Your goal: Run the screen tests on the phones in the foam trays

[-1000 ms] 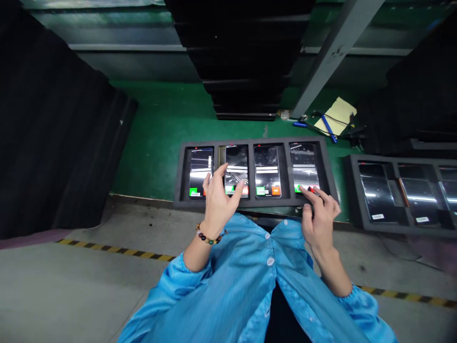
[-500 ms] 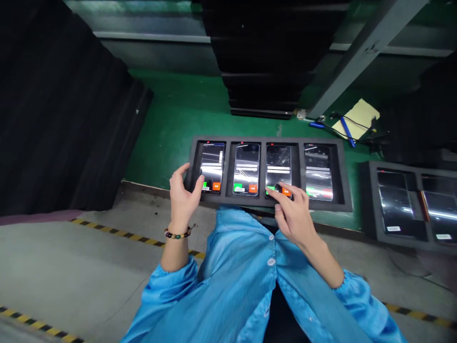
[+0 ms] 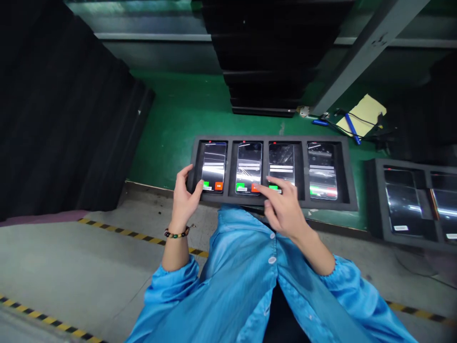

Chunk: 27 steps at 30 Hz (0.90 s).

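A dark foam tray (image 3: pixel 266 199) lies along the front edge of the green table, with smartphones in its compartments. The first smartphone (image 3: pixel 214 162) and the second smartphone (image 3: pixel 249 159) show green and orange buttons low on lit screens. My left hand (image 3: pixel 186 197) grips the tray's left end, fingers along the outer side and thumb over the wall near the first phone's green button. My right hand (image 3: pixel 284 205) holds nothing. Its index fingertip is at the second phone's orange button, and its other fingers partly cover the third smartphone (image 3: pixel 282 159). The fourth smartphone (image 3: pixel 322 166) lies at the right.
Another foam tray (image 3: pixel 376 205) with phones stands to the right. Behind are a tall black stack (image 3: pixel 264 62), a grey post (image 3: pixel 357 59), yellow paper (image 3: pixel 367 112), a blue pen (image 3: pixel 352 128) and cables. Black curtain-like material (image 3: pixel 64 114) fills the left side.
My right hand has moved left from the third phone's buttons to the second phone's orange button. My left hand stays at the tray's left end. The view has shifted slightly.
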{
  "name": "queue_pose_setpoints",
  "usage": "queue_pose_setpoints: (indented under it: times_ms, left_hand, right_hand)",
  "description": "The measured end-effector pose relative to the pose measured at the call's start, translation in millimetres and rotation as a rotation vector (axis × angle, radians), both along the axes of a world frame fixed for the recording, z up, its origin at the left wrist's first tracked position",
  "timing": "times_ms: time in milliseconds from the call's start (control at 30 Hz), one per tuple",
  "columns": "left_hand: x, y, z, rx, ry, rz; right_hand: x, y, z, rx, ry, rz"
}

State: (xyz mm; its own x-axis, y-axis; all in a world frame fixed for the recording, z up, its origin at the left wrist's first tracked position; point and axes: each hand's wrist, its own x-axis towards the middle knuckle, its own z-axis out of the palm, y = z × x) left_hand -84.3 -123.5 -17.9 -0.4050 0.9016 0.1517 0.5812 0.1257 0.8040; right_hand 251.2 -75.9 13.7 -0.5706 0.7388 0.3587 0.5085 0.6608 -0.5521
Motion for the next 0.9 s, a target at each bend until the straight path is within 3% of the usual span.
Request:
queue_pose_setpoints:
  times_ms: [100,300,467,600,767,900]
  left_hand:
    - [-2.5,3.9,-1.4,0.000,0.002,0.025]
    - [-4.0,22.8,5.8,0.012,0.024,0.036]
    - [-4.1,37.1,6.5,-0.014,0.088,0.047]
    - [-1.3,41.9,2.0,-0.021,0.196,0.090]
    - [1.7,42.3,0.8,-0.007,0.201,0.095]
    - [8.4,48.3,2.6,-0.013,0.269,0.124]
  right_hand:
    - [29.0,-5.7,-4.1,0.011,0.013,-0.164]
    - [50.7,-7.0,-2.8,0.031,-0.073,-0.171]
    - [95.0,-15.8,-13.0,0.062,0.050,-0.498]
    - [115.5,-18.0,-21.5,0.004,-0.030,-0.547]
    - [121.7,3.5,-15.3,0.040,0.084,-0.609]
    - [130.8,30.4,-12.7,0.007,0.043,-0.607]
